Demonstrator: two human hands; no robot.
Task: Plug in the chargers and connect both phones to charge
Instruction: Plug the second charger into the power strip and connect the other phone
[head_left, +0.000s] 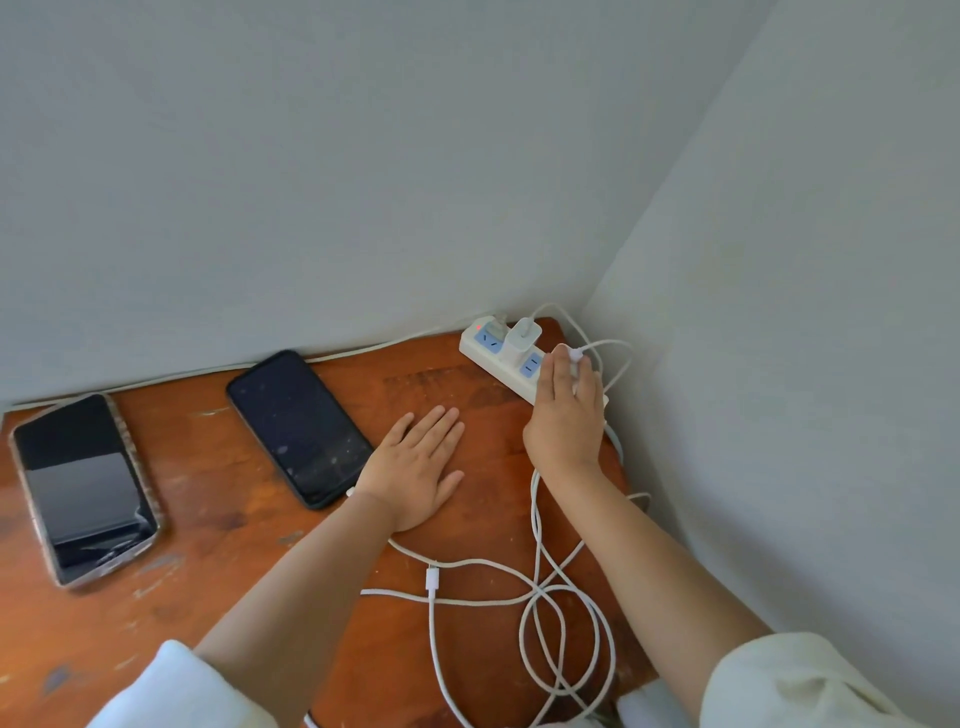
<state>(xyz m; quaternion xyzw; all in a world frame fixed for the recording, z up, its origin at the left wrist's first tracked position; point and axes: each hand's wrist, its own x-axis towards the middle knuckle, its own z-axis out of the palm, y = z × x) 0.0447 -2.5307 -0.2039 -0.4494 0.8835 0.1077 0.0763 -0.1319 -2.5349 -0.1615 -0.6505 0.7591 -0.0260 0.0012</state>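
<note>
1. While the left hand (415, 462) lies flat and empty on the bench (218, 519), the right hand (569, 410) pinches a cable plug (575, 355) over the power strip (519, 361) at 1 o'clock.
2. One charger (524, 335) sits socketed there.
3. Cables (550, 613), 5 o'clock: light, limp; probably best gripped by the rigid plug.
4. Phones (298, 426) and (83, 488), 9–10 o'clock: likely slippery, the cracked one fragile; hold by the edges.

Two plain grey-white walls (363, 156) meet in a corner at right. Worn reddish-brown wood table (218, 519) w/ scuffed, scratched top sits pushed into it. Soft, even light.
</note>
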